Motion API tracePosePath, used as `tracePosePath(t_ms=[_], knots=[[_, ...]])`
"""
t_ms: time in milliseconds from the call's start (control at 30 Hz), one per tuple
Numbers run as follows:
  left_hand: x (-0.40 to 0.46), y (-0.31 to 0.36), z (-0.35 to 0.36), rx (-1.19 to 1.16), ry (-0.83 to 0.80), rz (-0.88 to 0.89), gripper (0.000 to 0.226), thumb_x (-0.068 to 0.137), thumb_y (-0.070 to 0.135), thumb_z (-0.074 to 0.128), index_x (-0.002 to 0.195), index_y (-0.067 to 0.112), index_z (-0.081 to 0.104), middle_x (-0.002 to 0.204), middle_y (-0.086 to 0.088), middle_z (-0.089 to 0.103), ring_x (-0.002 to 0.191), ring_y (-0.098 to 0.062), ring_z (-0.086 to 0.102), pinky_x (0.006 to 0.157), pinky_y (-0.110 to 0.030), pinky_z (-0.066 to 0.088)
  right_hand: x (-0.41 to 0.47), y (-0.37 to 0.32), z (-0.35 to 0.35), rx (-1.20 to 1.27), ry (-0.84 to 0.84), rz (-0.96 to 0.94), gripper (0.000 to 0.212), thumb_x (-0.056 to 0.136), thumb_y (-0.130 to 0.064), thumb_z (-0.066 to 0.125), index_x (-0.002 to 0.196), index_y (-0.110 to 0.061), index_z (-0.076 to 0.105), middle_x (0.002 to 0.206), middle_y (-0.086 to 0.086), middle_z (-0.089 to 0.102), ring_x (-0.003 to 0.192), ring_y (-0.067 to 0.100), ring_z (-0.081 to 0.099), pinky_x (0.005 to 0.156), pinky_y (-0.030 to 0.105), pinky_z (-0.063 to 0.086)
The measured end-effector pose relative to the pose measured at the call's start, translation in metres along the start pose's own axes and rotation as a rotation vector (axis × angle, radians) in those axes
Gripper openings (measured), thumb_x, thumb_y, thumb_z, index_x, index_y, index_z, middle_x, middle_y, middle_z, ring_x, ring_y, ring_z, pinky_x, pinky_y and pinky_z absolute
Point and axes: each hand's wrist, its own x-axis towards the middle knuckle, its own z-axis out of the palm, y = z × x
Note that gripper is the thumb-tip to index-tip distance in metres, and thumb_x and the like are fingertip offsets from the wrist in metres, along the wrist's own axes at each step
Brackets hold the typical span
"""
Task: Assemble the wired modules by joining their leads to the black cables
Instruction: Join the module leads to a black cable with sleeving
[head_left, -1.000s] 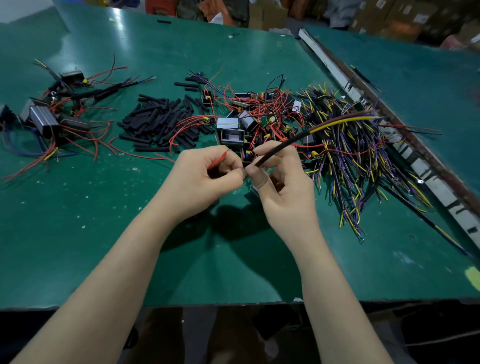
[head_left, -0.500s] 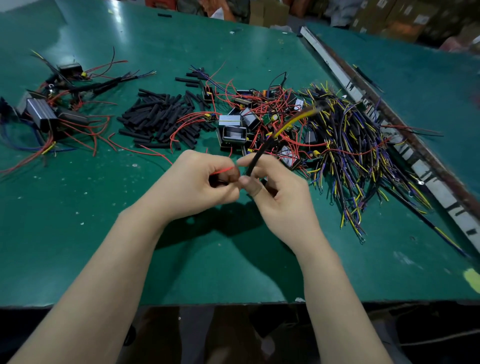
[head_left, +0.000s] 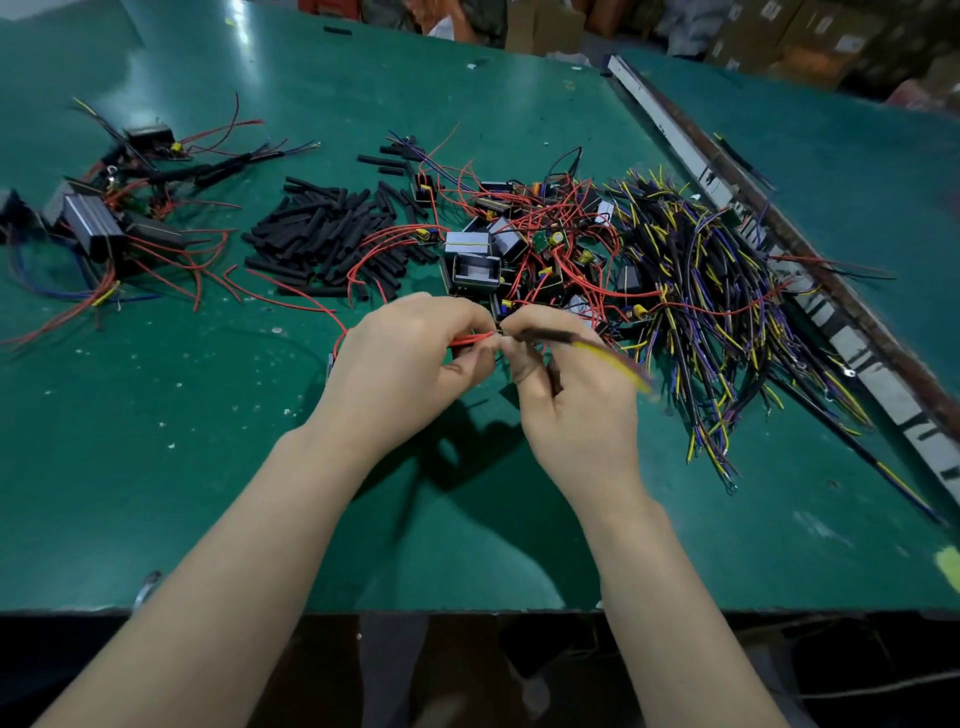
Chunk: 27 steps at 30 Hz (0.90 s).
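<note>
1. Head view: my left hand (head_left: 415, 358) pinched the red lead (head_left: 470, 340); my right hand (head_left: 576, 395) clamped the black cable (head_left: 550, 336), above the surface (head_left: 208, 467).
2. I judged the ends needed aligning, then a tight twist.

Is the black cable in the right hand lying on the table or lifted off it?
Lifted. The right hand pinches the black cable above the table, its yellow end free in the air.

My green table (head_left: 208, 467) is flecked with pale specks. At eleven o'clock lies a heap of short black sleeve tubes (head_left: 322, 234). Toward two o'clock a scuffed white metal strip (head_left: 810, 291) runs diagonally beside a second green table (head_left: 857, 171). Cardboard boxes (head_left: 810, 36) blur at twelve to one.
</note>
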Motion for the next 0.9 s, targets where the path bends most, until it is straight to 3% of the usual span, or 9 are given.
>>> tracePosePath(t_ms=[33, 67, 333, 500, 600, 700, 800, 900], knots=[[0.000, 0.000, 0.000, -0.012, -0.001, -0.012, 0.022, 0.080, 0.028, 0.058, 0.090, 0.014, 0.071, 0.077, -0.002, 0.066, 0.078, -0.028, 0.060, 0.067, -0.041, 0.051, 0.001, 0.001, 0.000, -0.017, 0.010, -0.002, 0.011, 0.090, -0.001, 0.061, 0.098, -0.005, 0.068, 0.094, 0.000, 0.066, 0.077, -0.002, 0.049, 0.076, 0.010, 0.041], [0.000, 0.000, 0.001, -0.021, -0.002, -0.023, 0.023, 0.081, 0.029, 0.058, 0.091, 0.014, 0.071, 0.079, -0.001, 0.067, 0.080, -0.027, 0.061, 0.069, -0.042, 0.051, 0.001, 0.002, 0.000, -0.029, 0.012, 0.001, 0.010, 0.091, -0.003, 0.061, 0.098, -0.005, 0.067, 0.094, -0.003, 0.065, 0.076, -0.006, 0.044, 0.074, 0.004, 0.035], [0.001, 0.000, 0.006, -0.001, -0.002, -0.120, 0.027, 0.083, 0.036, 0.054, 0.092, 0.016, 0.070, 0.086, 0.000, 0.070, 0.085, -0.027, 0.062, 0.073, -0.040, 0.050, -0.003, 0.000, 0.005, 0.049, 0.035, 0.058, 0.012, 0.089, -0.008, 0.062, 0.095, -0.016, 0.069, 0.089, -0.007, 0.067, 0.079, 0.016, 0.062, 0.070, 0.039, 0.052], [-0.001, 0.005, 0.013, 0.056, 0.109, -0.185, 0.015, 0.088, 0.032, 0.056, 0.090, 0.019, 0.064, 0.088, 0.002, 0.066, 0.086, -0.023, 0.057, 0.066, -0.034, 0.043, -0.002, -0.007, 0.009, -0.166, 0.097, 0.045, 0.009, 0.093, -0.018, 0.059, 0.096, -0.018, 0.068, 0.088, -0.009, 0.067, 0.081, 0.016, 0.057, 0.070, 0.026, 0.042], [-0.003, 0.011, 0.017, 0.081, 0.132, -0.175, 0.011, 0.090, 0.027, 0.057, 0.091, 0.017, 0.061, 0.090, 0.000, 0.064, 0.088, -0.024, 0.055, 0.067, -0.036, 0.042, 0.000, -0.013, 0.014, -0.206, 0.122, 0.087, 0.009, 0.093, -0.020, 0.057, 0.097, -0.015, 0.064, 0.088, -0.005, 0.066, 0.081, 0.023, 0.059, 0.065, 0.033, 0.042], [-0.004, 0.014, 0.019, 0.017, 0.170, -0.176, 0.011, 0.092, 0.023, 0.056, 0.091, 0.014, 0.061, 0.088, 0.001, 0.064, 0.084, -0.021, 0.055, 0.067, -0.037, 0.042, 0.001, -0.013, 0.016, -0.036, 0.095, 0.165, 0.007, 0.093, -0.020, 0.055, 0.098, -0.016, 0.054, 0.086, 0.002, 0.064, 0.067, 0.029, 0.054, 0.059, 0.040, 0.043], [-0.003, 0.015, 0.016, -0.203, 0.199, -0.186, 0.015, 0.092, 0.022, 0.056, 0.087, 0.009, 0.062, 0.075, 0.003, 0.060, 0.066, -0.013, 0.047, 0.064, -0.033, 0.041, 0.004, -0.014, 0.014, 0.236, 0.101, 0.170, 0.014, 0.092, -0.010, 0.055, 0.098, -0.018, 0.045, 0.089, 0.006, 0.060, 0.069, 0.023, 0.055, 0.063, 0.046, 0.047], [-0.002, 0.016, 0.012, -0.448, 0.195, -0.269, 0.012, 0.091, 0.023, 0.057, 0.084, 0.015, 0.062, 0.071, 0.002, 0.062, 0.065, -0.018, 0.053, 0.064, -0.030, 0.044, 0.007, -0.015, 0.015, 0.482, 0.124, 0.255, 0.021, 0.091, -0.010, 0.055, 0.093, -0.028, 0.043, 0.085, -0.005, 0.058, 0.066, 0.013, 0.054, 0.061, 0.035, 0.045]])
